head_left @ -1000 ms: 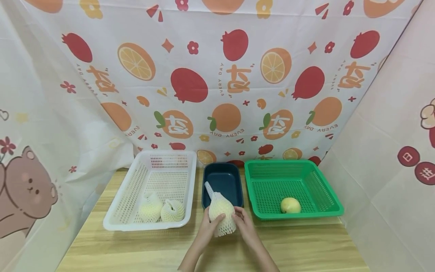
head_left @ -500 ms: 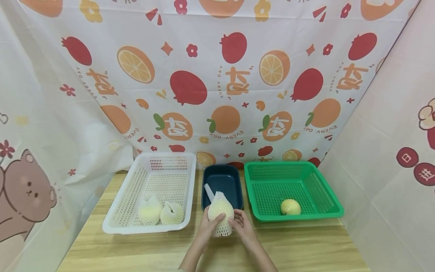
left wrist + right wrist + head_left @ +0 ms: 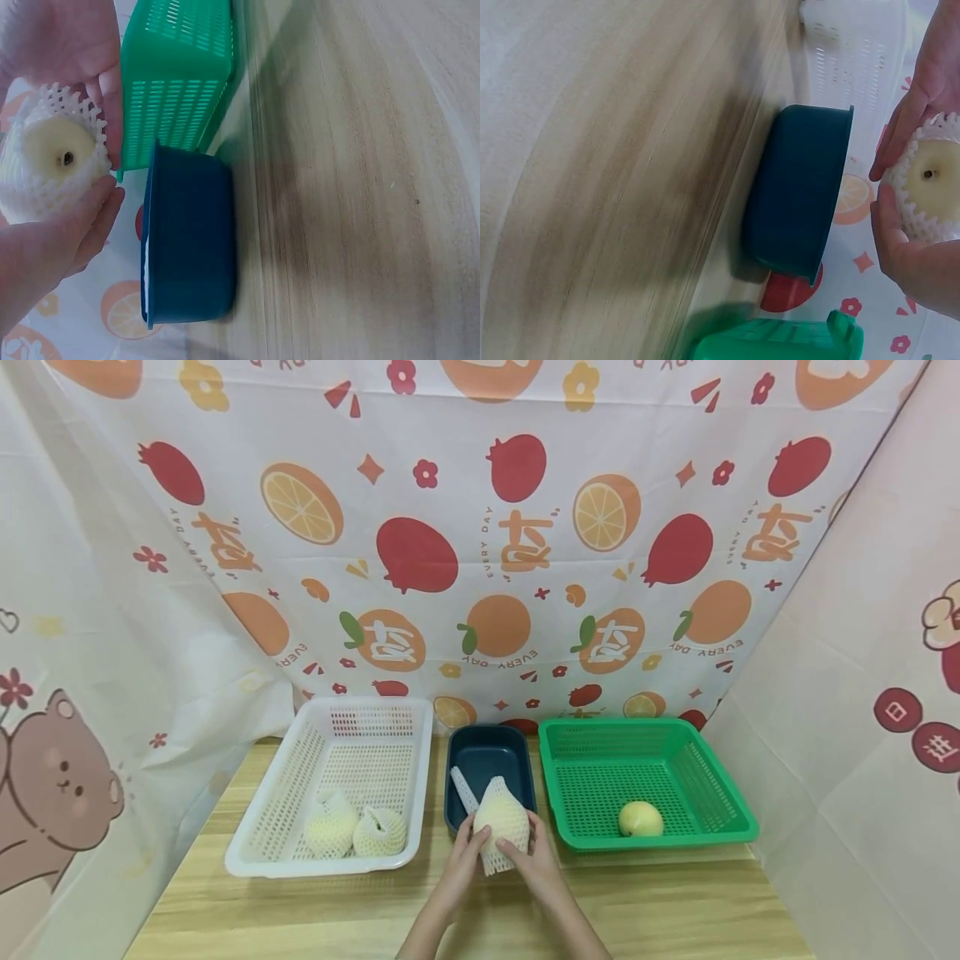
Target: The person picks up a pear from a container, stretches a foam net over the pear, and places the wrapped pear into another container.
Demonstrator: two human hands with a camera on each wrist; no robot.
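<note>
In the head view, my left hand (image 3: 467, 853) and right hand (image 3: 538, 853) hold a pale yellow pear (image 3: 502, 828) from both sides, just in front of the dark blue box. A white foam net covers most of it, gathered to a point at the far end. Both wrist views show the near end of the net (image 3: 94, 124) gaping around the bare pear (image 3: 56, 148), with the dark calyx visible. Fingers of both hands curve round the sides. An empty, rolled foam net (image 3: 464, 789) lies in the dark blue box (image 3: 491, 737).
To the left, a white basket (image 3: 324, 867) contains two netted pears (image 3: 380, 832). A green basket (image 3: 660, 842) on the right holds one bare pear (image 3: 641, 819). All stand on a wooden table (image 3: 300, 918) before a fruit-print cloth (image 3: 495, 552).
The netted pear has shifted slightly right and away from me, staying between both hands. My left fingers have moved along with it; my right thumb now presses nearer its front.
</note>
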